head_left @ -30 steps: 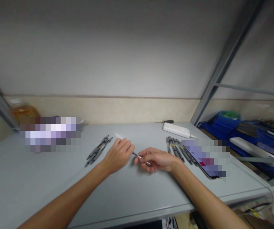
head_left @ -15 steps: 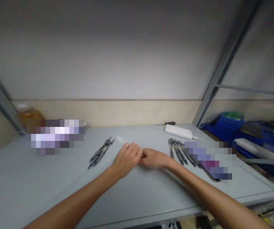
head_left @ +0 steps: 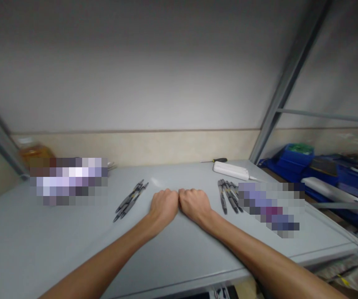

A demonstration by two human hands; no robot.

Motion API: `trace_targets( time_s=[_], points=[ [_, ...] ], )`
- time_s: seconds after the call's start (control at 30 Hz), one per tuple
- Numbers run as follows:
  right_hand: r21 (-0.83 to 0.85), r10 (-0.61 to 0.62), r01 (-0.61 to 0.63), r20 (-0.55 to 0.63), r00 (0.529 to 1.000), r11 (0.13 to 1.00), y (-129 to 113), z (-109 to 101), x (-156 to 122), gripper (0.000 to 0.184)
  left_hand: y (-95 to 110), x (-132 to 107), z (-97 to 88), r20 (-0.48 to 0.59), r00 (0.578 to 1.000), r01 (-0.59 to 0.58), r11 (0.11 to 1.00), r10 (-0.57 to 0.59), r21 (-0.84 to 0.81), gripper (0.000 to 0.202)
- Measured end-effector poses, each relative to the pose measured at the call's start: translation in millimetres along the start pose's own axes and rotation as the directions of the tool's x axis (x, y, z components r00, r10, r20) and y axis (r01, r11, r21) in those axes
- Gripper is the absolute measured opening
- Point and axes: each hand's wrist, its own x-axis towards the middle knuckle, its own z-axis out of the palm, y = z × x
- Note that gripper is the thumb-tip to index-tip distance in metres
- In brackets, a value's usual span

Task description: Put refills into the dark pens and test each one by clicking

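My left hand point(head_left: 164, 205) and my right hand point(head_left: 195, 204) meet over the middle of the table, closed into fists with the knuckles side by side. Whatever they grip is hidden behind the fingers. To the left of them lies a small group of grey pens point(head_left: 131, 200), slanted and close together. Several more grey pens point(head_left: 228, 195) lie fanned out beyond my right hand, partly covered at their right side by a blurred-out patch.
A white power strip point(head_left: 231, 170) and a screwdriver point(head_left: 220, 160) lie toward the back of the grey table point(head_left: 154, 265). Pixelated items sit at left and right, with a bottle of amber liquid point(head_left: 37, 153) at back left. Blue bins point(head_left: 297, 160) stand beyond the right metal post.
My right hand has turned from a sideways grip to knuckles facing up beside my left. A dark bit visible between the hands is now hidden. The view has shifted slightly.
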Motion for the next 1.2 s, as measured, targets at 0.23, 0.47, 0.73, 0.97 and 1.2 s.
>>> trace_targets(
  time_s=[0.23, 0.47, 0.73, 0.97, 1.2],
  points=[
    [-0.012, 0.094, -0.095, -0.042, 0.995, 0.995, 10, -1, 1, 0.028, -9, -6, -2.0, -0.279, 0.892, -0.336, 0.934, 0.357, 0.122, 0.019],
    [-0.007, 0.032, -0.032, -0.019, 0.999, 0.999, 13, -1, -2, 0.03, -27, 3, 4.6, -0.297, 0.826, -0.49, 0.871, 0.479, 0.04, 0.03],
    [0.014, 0.031, -0.03, -0.084, 0.996, 0.999, 16, 0, 2, 0.023, -28, -4, -0.2, -0.351, 0.906, -0.393, 0.774, 0.235, -0.496, 0.024],
    [0.07, -0.012, 0.031, -0.261, 0.965, 0.997, 23, 3, 1, 0.024, -35, 0, -3.3, -0.422, 0.895, -0.387, 0.725, 0.146, -0.57, 0.019],
    [0.22, -0.112, 0.209, -0.386, 0.916, 0.953, 28, 1, 1, 0.019, -47, 9, 2.6, -0.308, 0.951, -0.202, 0.717, -0.02, -0.667, 0.029]
  ],
)
